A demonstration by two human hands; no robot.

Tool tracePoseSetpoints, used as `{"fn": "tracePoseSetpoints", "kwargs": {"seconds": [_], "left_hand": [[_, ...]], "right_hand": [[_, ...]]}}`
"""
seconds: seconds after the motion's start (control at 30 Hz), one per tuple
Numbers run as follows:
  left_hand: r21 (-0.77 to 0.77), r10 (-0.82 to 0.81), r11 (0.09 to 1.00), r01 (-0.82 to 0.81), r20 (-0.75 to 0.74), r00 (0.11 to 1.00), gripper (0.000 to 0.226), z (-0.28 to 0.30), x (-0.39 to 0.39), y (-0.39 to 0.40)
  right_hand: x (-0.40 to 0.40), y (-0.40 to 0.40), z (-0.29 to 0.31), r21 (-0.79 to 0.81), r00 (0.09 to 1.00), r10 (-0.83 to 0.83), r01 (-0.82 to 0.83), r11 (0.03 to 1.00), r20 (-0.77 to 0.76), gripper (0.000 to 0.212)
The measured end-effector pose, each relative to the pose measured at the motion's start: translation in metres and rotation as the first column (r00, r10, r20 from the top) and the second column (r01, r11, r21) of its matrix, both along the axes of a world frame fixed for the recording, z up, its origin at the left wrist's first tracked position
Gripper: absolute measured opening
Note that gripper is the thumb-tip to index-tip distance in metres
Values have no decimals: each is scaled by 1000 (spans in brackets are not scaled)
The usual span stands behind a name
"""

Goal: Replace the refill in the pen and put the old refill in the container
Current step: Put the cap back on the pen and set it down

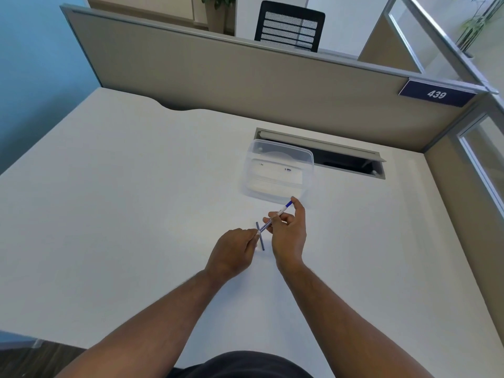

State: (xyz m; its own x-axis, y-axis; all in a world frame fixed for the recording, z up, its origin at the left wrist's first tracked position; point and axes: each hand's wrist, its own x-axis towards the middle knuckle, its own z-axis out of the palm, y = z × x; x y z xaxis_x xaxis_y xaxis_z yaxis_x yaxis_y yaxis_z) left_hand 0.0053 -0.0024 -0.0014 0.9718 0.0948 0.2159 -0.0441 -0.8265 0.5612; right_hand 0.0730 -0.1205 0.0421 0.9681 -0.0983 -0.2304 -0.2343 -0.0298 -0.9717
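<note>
A white pen (282, 210) with a blue end is held slanted above the desk. My right hand (286, 233) grips its barrel, with the index finger touching the blue end. My left hand (233, 252) pinches the pen's lower tip between thumb and fingers. A thin dark refill (261, 237) lies on the white desk between the two hands, partly crossed by the pen. A clear plastic container (278, 173) stands just beyond the hands, with its bottom showing only small marks.
The white desk (122, 200) is bounded by a beige partition (245, 77) at the back. An open cable slot (341, 156) sits behind the container. A glass panel runs along the right side.
</note>
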Motion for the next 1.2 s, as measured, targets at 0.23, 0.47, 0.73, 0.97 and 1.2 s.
{"fn": "tracePoseSetpoints", "kwargs": {"seconds": [0.23, 0.47, 0.73, 0.97, 1.2], "left_hand": [[9, -5, 1000, 6, -20, 1000, 27, -1, 4, -3], [-16, -17, 1000, 16, -29, 999, 26, 0, 2, -7], [-33, -30, 999, 28, -48, 998, 25, -1, 0, -8], [-40, -22, 999, 20, -42, 999, 26, 2, 2, -8], [-38, -1, 999, -1, -68, 998, 27, 0, 4, -6]], "right_hand": [[8, -6, -3, -66, 1000, 2, 0, 998, 23, 50], [10, -11, -3, -63, 1000, -7, 8, 998, 27, 44], [10, -15, -1, -73, 999, 7, -5, 997, 31, 29], [10, -14, -4, -85, 1000, 4, -2, 996, 20, 28], [8, -12, -6, 35, 993, 79, -76, 997, -93, 46]]}}
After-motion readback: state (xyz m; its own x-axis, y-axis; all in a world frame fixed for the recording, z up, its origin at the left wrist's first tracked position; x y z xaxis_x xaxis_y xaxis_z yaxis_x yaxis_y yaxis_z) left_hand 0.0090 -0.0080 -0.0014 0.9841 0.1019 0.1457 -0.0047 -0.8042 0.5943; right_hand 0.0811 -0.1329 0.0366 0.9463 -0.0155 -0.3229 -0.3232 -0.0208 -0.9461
